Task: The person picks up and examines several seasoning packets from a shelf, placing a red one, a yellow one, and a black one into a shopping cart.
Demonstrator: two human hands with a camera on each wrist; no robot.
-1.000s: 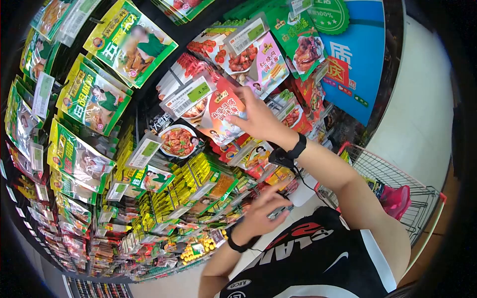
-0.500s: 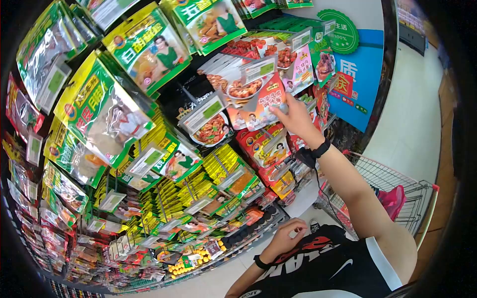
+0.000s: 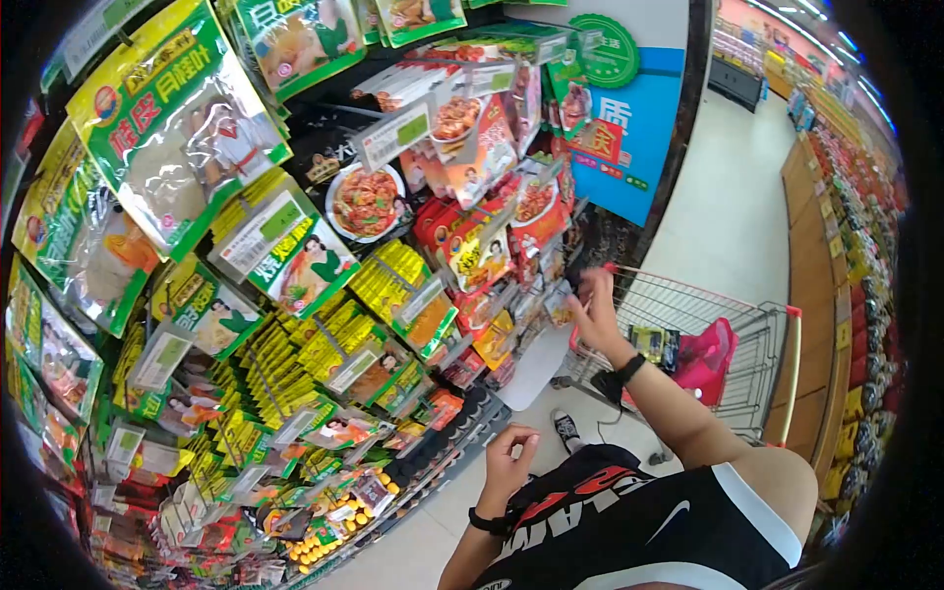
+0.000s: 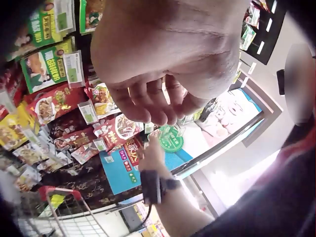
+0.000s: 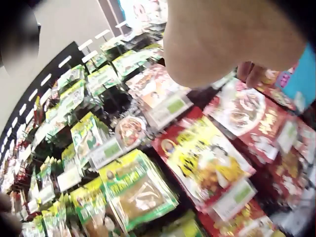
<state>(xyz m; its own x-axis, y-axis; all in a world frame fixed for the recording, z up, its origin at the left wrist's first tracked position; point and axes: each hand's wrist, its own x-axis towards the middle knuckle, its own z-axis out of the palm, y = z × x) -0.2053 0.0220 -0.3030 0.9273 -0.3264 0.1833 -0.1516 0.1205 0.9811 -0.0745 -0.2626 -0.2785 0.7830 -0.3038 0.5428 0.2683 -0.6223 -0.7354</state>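
Observation:
My right hand (image 3: 598,320) is off the rack, between the lower packets and the cart, fingers spread with nothing visible in them. Loosely curled and empty, my left hand (image 3: 509,462) hangs low in front of my shirt. The left wrist view shows its palm and bent fingers (image 4: 145,101) close up, with the right hand (image 4: 153,155) beyond. A white and orange-red packet (image 3: 482,147) hangs on the rack beside a black packet with a round dish picture (image 3: 366,202). In the right wrist view, a red and yellow packet (image 5: 205,158) hangs below the hand (image 5: 232,42).
A wire shopping cart (image 3: 767,344) with a pink bag (image 3: 706,362) and some packets inside stands right of the rack. Packets with price tags (image 3: 398,136) fill the rack on the left. A blue poster (image 3: 629,147) borders it; a wooden display (image 3: 806,226) stands farther right.
My right hand has let go of the white and orange-red packet and moved down toward the cart. The left hand has lowered, its fingers more curled. The view has swung right.

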